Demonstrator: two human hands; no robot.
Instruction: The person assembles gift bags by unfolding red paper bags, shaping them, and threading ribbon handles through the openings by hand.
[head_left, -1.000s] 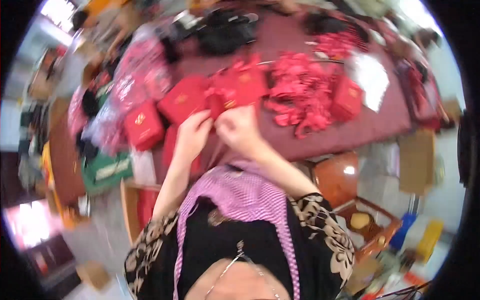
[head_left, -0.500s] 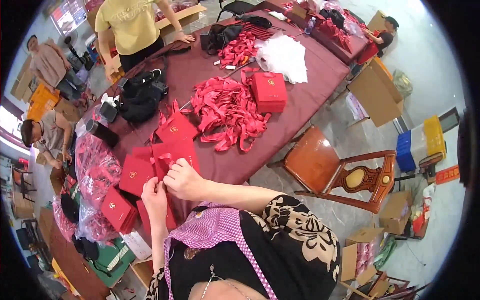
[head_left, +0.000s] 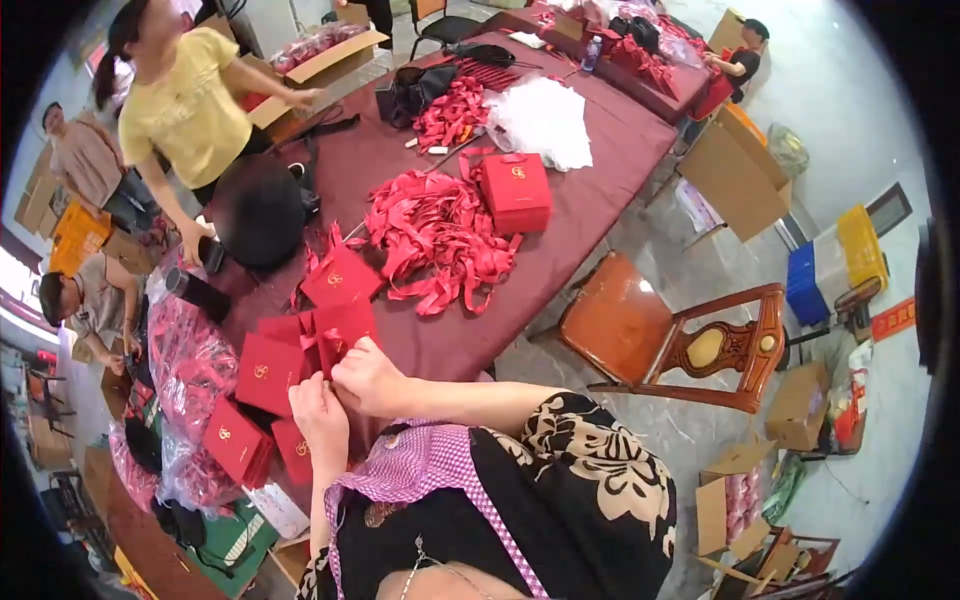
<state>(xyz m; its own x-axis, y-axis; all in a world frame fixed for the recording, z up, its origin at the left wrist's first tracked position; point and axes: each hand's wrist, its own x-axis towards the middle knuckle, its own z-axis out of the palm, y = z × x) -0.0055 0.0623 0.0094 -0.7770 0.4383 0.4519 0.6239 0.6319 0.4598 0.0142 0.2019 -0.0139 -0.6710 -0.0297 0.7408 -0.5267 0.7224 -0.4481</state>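
Observation:
Both my hands are pinched together at the near side of a red gift bag, which has a ribbon at its top. My left hand has its thumb and fingers pressed together beside the bag's lower edge. Just right of it, my right hand is closed over the bag's front, its fingertips at the red ribbon. The ribbon's ends are mostly hidden by my fingers. Close by lie more red bags: one just left, one beyond, and a stack nearer me on the left.
A heap of red ribbons and a red bag stack lie farther on the cloth-covered table. A black cup and plastic-wrapped red goods are left. A wooden chair stands right. A person in yellow stands opposite.
My hands stay at the bag, dipping slightly toward me, and the ribbon loop is less visible. Across the table, the person in yellow has shifted left, and a round black shape now shows before them.

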